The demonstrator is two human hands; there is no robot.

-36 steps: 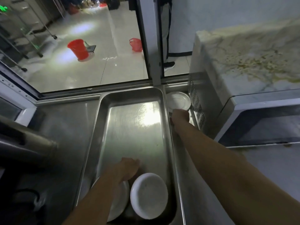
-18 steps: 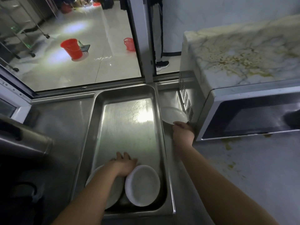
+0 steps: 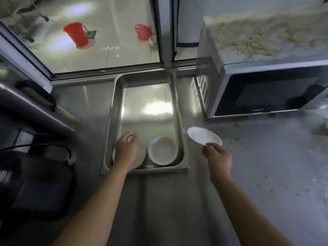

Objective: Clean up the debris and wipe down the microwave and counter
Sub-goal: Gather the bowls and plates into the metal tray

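White saucer (image 3: pixel 204 135) pinched by the right hand (image 3: pixel 217 158) beside the steel tray (image 3: pixel 117 110); left hand (image 3: pixel 126 150), loosely curled and empty, hovers over a plate (image 3: pixel 142 153).

window (image 3: pixel 99 41) ahead, metal frame (image 3: pixel 164 32) | wet pale floor (image 3: pixel 115 52) outside, light glare | red bucket (image 3: pixel 76 33) | red basket (image 3: pixel 143 31)

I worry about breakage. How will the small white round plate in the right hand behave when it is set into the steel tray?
The small white round plate looks rigid and probably brittle, so it may chip against the steel tray. The right hand pinches only its rim, and it hangs tilted, so it could slip. Being flat, it should not roll.
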